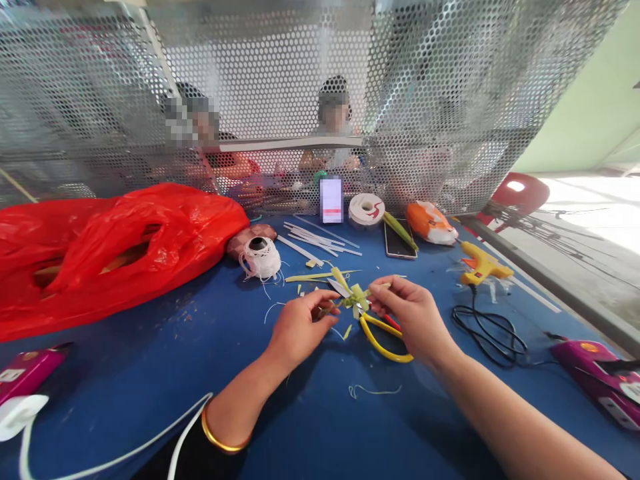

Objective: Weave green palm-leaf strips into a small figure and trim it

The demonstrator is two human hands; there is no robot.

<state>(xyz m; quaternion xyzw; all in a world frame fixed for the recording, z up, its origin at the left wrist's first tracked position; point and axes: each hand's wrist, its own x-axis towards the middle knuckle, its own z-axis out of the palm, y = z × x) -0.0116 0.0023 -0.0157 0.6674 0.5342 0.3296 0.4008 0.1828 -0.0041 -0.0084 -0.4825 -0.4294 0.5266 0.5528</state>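
Between my hands, above the table, is a small knotted piece woven from pale green leaf strips (356, 298). My left hand (303, 323) pinches one end of it at the left. From the right, thumb and fingers of my right hand (400, 300) are closed on another end. Just beneath lies a pair of scissors with yellow handles (387, 357), blades pointing away to the upper left and partly covered by the woven piece. Something red shows beside the handles, mostly hidden by my right hand. Small green scraps (347, 332) lie near my left fingers.
A red plastic bag (200, 220) spreads over the left side. Behind my hands are white thread (263, 260), white strips (315, 240), a ribbon roll (367, 210) and a propped phone (331, 200). At right are a yellow glue gun (485, 263) with black cord and a purple power strip (595, 377).
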